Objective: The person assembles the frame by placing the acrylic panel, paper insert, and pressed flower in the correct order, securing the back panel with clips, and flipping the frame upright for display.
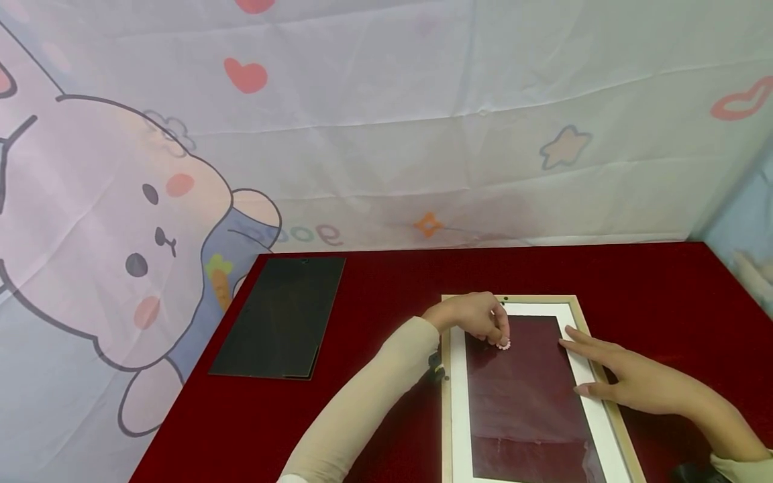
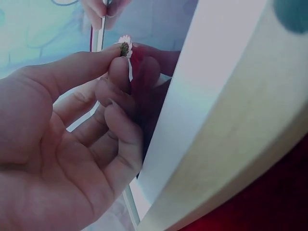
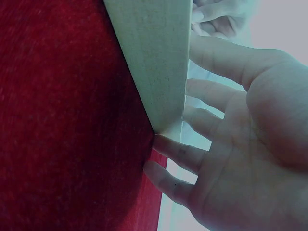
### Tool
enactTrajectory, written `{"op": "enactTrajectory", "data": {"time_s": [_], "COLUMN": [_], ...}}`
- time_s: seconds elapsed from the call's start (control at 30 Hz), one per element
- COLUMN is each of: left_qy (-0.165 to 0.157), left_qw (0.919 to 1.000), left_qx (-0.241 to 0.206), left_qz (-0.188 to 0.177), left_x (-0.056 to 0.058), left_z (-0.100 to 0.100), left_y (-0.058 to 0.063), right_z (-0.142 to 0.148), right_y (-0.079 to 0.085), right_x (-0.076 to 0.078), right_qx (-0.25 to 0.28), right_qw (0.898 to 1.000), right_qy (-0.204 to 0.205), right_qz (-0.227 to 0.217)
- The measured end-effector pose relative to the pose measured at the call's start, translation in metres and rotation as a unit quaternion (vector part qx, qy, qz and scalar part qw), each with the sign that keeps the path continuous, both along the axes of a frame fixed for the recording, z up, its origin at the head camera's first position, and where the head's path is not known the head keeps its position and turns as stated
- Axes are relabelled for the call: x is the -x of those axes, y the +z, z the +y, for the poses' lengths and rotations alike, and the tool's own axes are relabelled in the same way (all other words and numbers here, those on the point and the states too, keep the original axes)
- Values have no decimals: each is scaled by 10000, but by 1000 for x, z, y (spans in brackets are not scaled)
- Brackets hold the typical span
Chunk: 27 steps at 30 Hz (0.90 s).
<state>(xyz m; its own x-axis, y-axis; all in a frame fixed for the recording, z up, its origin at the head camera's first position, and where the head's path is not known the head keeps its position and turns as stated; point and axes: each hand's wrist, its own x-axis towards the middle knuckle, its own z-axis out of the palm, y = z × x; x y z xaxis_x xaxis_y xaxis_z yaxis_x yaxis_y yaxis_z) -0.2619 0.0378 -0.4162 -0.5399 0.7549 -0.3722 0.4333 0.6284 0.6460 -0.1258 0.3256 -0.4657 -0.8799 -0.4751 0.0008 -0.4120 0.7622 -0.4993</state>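
My left hand (image 1: pixel 477 316) reaches over the upper part of a picture frame and pinches a small pinkish-white flower (image 2: pixel 126 44) between thumb and index finger. In the head view the flower's petals show just under the fingertips, close to the glossy pane; whether it touches the pane I cannot tell. The picture frame (image 1: pixel 446 429) has a pale wooden rim, a white inner border (image 1: pixel 460 409) and a dark reddish, shiny pane (image 1: pixel 525 402). My right hand (image 1: pixel 643 381) lies across the frame's right side, fingers spread and fairly straight, holding nothing.
A flat dark board (image 1: pixel 280 318) lies at the left of the red-covered table (image 1: pixel 386 282). Small dark pieces (image 1: pixel 505 299) sit on the frame's top edge. Behind the table hangs a pale cloth (image 1: pixel 386 134) with cartoon prints.
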Motion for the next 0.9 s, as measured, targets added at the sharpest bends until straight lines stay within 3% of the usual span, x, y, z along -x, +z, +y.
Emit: {"op": "enactTrajectory", "data": {"time_s": [0.47, 0.63, 0.9], "left_qy": [347, 319, 308], "left_qw": [9984, 9966, 9964], "left_qx": [342, 479, 350], "left_qz": [302, 592, 708], "left_x": [-3, -5, -8], "left_z": [1, 1, 1], "left_y": [-1, -2, -2], "right_z": [-6, -7, -3], "right_y": [1, 1, 0], "right_x": [0, 0, -1], "right_qx": [-139, -216, -162], "right_qw": [9999, 9997, 9998], "right_qy": [-39, -79, -108], "right_qz": [-1, -75, 27]}}
